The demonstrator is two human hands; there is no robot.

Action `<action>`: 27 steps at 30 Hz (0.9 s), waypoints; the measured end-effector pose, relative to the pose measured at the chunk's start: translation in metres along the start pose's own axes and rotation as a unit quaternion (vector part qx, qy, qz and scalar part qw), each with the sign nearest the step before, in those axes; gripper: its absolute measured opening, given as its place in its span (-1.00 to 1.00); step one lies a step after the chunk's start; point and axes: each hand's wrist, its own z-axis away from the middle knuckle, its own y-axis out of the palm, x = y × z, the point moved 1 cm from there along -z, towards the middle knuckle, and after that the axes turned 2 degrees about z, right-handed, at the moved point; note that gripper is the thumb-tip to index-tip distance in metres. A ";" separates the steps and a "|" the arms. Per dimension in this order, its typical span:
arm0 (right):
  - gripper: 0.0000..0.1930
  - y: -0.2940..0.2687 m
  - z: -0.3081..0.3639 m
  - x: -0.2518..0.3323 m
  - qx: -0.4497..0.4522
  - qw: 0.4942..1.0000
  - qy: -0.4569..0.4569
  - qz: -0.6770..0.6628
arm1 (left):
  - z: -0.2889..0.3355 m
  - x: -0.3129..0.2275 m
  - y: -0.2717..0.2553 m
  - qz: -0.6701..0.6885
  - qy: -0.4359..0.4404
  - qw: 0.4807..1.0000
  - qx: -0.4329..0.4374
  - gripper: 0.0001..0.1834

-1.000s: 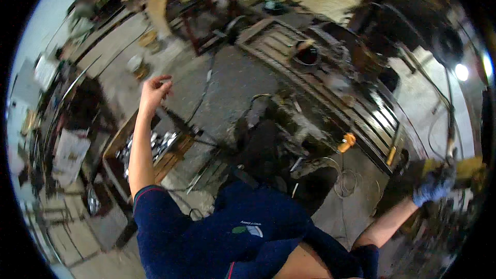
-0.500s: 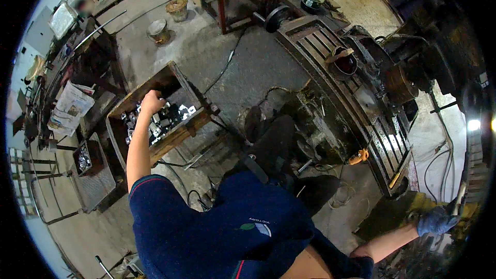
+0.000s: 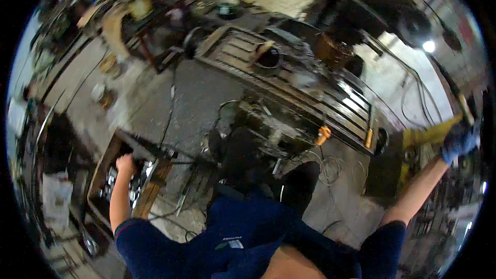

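Note:
My bare left hand [image 3: 124,161] is above the wooden box [image 3: 146,202] at the left, its fingers curled. Motion blur hides what they hold, if anything. Small shiny metal pieces [image 3: 133,195] lie heaped in the box, below and beside that hand. Far to the right, my right hand [image 3: 459,143] wears a blue-grey glove. It is closed around a long lever [image 3: 465,107] beside the machine, with my arm stretched out.
A slotted machine table [image 3: 297,93] runs across the middle, bearing a bowl of dark liquid [image 3: 267,58]. An orange handle [image 3: 323,135] juts from its near edge. Coiled cable [image 3: 331,169] lies on the floor. A bucket [image 3: 102,94] stands at the left, beyond the box.
The view has swung to the right, so the box and machine appear farther left. My right arm reaches higher with the lever still gripped. My left hand stays over the box.

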 end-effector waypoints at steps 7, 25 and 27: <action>-0.68 -0.046 -0.068 -0.012 -0.045 0.904 0.138 -0.402 | 0.011 -0.003 -0.019 -0.019 0.027 0.999 0.006 -0.73; -0.57 -0.366 0.130 0.188 0.711 0.009 0.273 -0.648 | -0.011 0.003 0.024 0.252 -0.137 0.943 -0.167 -0.57; -0.49 -0.398 0.180 0.245 0.678 -0.024 0.295 -0.673 | -0.007 0.000 0.023 0.263 -0.108 0.942 -0.181 -0.58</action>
